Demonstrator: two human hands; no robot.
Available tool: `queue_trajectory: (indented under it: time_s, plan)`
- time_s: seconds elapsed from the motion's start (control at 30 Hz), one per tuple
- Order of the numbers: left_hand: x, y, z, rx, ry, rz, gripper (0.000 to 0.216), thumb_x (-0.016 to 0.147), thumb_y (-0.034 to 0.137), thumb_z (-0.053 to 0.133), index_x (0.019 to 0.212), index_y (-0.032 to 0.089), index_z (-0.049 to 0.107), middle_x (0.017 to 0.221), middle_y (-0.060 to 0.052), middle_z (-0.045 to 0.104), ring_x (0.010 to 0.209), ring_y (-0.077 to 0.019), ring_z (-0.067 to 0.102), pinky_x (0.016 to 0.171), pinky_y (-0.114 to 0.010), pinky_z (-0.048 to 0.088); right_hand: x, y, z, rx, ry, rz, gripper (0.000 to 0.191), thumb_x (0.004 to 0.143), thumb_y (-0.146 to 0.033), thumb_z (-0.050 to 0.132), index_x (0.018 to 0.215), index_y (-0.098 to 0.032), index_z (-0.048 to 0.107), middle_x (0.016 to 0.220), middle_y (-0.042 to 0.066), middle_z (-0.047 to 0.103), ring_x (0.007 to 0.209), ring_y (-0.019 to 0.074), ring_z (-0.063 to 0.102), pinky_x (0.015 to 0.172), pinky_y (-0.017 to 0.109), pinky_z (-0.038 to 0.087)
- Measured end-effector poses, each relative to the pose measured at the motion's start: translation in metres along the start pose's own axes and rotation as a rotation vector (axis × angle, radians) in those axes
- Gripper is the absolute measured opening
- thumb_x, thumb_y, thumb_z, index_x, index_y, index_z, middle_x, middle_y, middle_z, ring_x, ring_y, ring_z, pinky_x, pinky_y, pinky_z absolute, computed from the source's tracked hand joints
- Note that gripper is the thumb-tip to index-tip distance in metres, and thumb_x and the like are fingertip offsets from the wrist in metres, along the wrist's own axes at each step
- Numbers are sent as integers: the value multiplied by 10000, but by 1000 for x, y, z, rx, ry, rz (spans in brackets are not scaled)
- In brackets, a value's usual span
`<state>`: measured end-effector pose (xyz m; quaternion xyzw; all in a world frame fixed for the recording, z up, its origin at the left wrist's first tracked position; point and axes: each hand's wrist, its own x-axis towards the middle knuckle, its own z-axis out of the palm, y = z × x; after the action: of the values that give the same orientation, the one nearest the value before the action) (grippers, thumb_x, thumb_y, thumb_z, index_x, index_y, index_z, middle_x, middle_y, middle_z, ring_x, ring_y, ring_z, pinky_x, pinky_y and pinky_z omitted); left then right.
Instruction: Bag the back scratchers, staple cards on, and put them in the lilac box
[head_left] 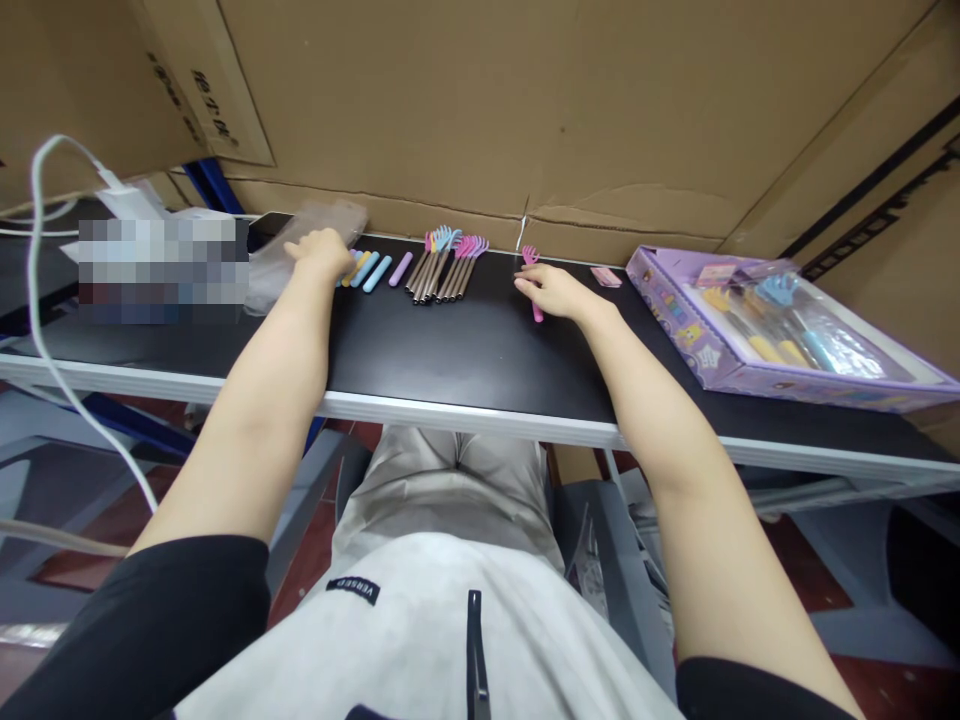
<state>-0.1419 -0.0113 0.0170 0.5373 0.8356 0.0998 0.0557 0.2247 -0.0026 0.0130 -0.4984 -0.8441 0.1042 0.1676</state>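
Observation:
My left hand [321, 252] reaches down at the left end of a row of coloured handles [377, 273], beside a clear plastic bag [279, 262]. Its fingers curl downward, and the back of the hand hides their tips and whatever they grip. On the right, my right hand [556, 290] has its thumb and fingers round a pink back scratcher [537, 312], whose claw head points away from me and whose middle is covered. Between my hands lie several metal back scratcher rods [451, 278] with pink, blue and yellow claw heads.
An open purple display box [686, 335] with packed back scratchers stands at the right. A small pink card [606, 277] lies near the cardboard wall [480, 110]. A white cable [34, 260] hangs over the left side. The black table [450, 350] has a metal front edge.

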Motion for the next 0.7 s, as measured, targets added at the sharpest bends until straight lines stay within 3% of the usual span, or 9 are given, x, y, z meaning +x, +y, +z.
queue_trajectory:
  time_s: [0.13, 0.3, 0.4, 0.47, 0.57, 0.63, 0.7]
  plan:
    - [11, -6, 7, -21, 43, 17, 1359, 568, 1022, 372, 1425, -22, 522, 1570, -309, 481, 1448, -471, 430, 1084, -600, 290, -2, -5, 3, -77, -130, 74, 437, 968, -232, 655, 1391, -136, 709, 1594, 122, 524, 1507, 281, 487, 1282, 350, 332]
    - [25, -12, 15, -68, 82, -11, 1237, 592, 1000, 385, 1354, 41, 557, 1521, -325, 509, 1428, -519, 404, 1012, -648, 291, -1, 2, 3, -109, -174, 103, 497, 1003, -299, 640, 1482, -168, 643, 1630, 88, 477, 1553, 253, 420, 1303, 327, 290]
    - [27, -14, 16, -78, 63, -69, 1281, 556, 1024, 308, 1329, 40, 584, 1439, -355, 564, 1441, -560, 377, 952, -664, 251, 1, 7, 4, -129, -187, 123, 513, 1026, -286, 598, 1530, -186, 597, 1649, 65, 446, 1583, 247, 362, 1315, 346, 271]
    - [24, -14, 14, -73, 39, -102, 1352, 556, 1002, 363, 1461, 5, 485, 1546, -376, 460, 1485, -575, 305, 981, -697, 223, 2, 9, 5, -147, -197, 132, 533, 1037, -265, 568, 1561, -169, 560, 1650, 75, 437, 1588, 251, 350, 1321, 356, 261]
    - [16, -15, 11, -84, 21, -140, 1386, 628, 905, 491, 1635, -5, 212, 1717, -326, 179, 1535, -570, 170, 1041, -779, 143, 2, 10, 5, -171, -205, 136, 553, 1045, -257, 537, 1582, -125, 523, 1649, 111, 424, 1584, 263, 355, 1326, 374, 259]
    - [11, -15, 9, -89, 1, -159, 1333, 708, 853, 484, 1655, -15, 130, 1725, -318, 158, 1538, -549, 167, 1053, -806, 85, 1, 9, 4, -179, -204, 138, 555, 1047, -261, 527, 1588, -138, 517, 1648, 109, 420, 1586, 270, 344, 1327, 401, 265]
    - [7, -15, 7, -92, -13, -153, 1283, 759, 815, 458, 1650, -41, 115, 1694, -335, 236, 1527, -516, 223, 1065, -809, 40, -1, 6, 3, -184, -207, 150, 560, 1049, -265, 519, 1598, -153, 506, 1654, 101, 408, 1593, 273, 325, 1328, 414, 264]
